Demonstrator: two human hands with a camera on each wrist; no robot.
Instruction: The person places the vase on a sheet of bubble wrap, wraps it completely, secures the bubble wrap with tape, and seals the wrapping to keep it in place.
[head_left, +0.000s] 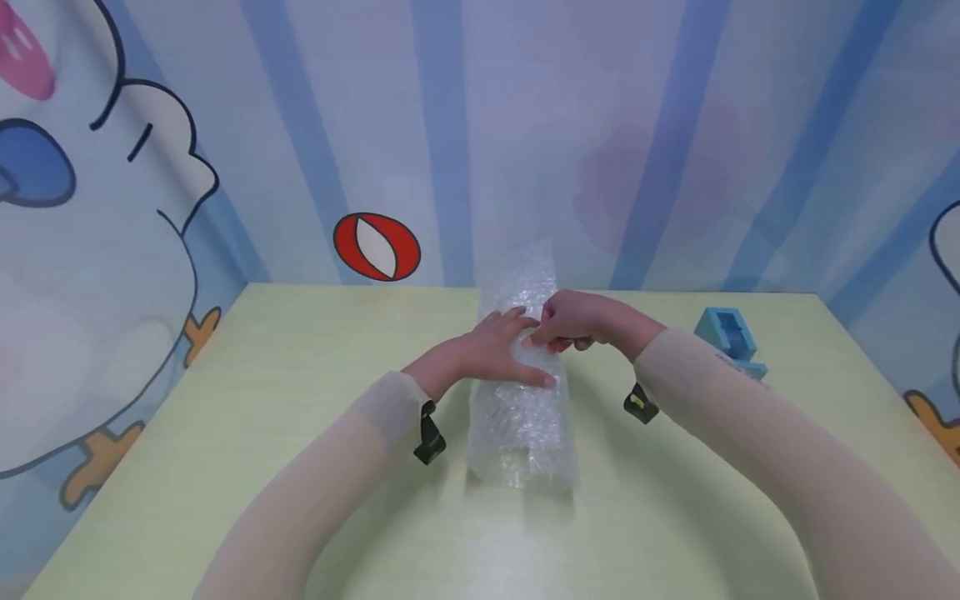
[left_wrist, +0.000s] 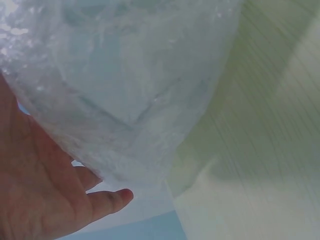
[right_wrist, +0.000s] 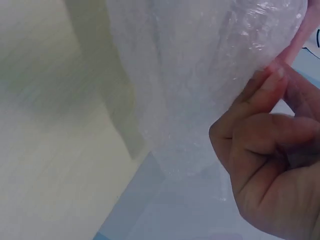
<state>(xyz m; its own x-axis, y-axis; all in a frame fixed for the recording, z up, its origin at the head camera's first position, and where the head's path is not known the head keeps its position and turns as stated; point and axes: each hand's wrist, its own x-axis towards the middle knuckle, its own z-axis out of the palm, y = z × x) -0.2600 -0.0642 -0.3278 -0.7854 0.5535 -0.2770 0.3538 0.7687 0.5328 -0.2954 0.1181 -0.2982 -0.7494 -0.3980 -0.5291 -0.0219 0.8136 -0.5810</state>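
Note:
A long bundle of clear bubble wrap (head_left: pixel 517 421) lies on the table, its far end standing up toward the wall. My left hand (head_left: pixel 498 346) rests across its middle from the left, with fingers spread and thumb apart. From the right, my right hand (head_left: pixel 573 321) has its fingers curled and pinches the wrap near the left hand. In the right wrist view the right hand's fingers (right_wrist: pixel 260 135) bend at the edge of the wrap (right_wrist: pixel 185 90). Through the wrap (left_wrist: pixel 135 75) in the left wrist view, a flat shape with a corner shows faintly; its kind is hidden.
A light blue thing (head_left: pixel 726 333) with a recessed top, perhaps a tape dispenser, stands on the right of the pale yellow-green table (head_left: pixel 337 367). Behind the table rises a striped blue wall (head_left: pixel 517 125) with cartoon prints.

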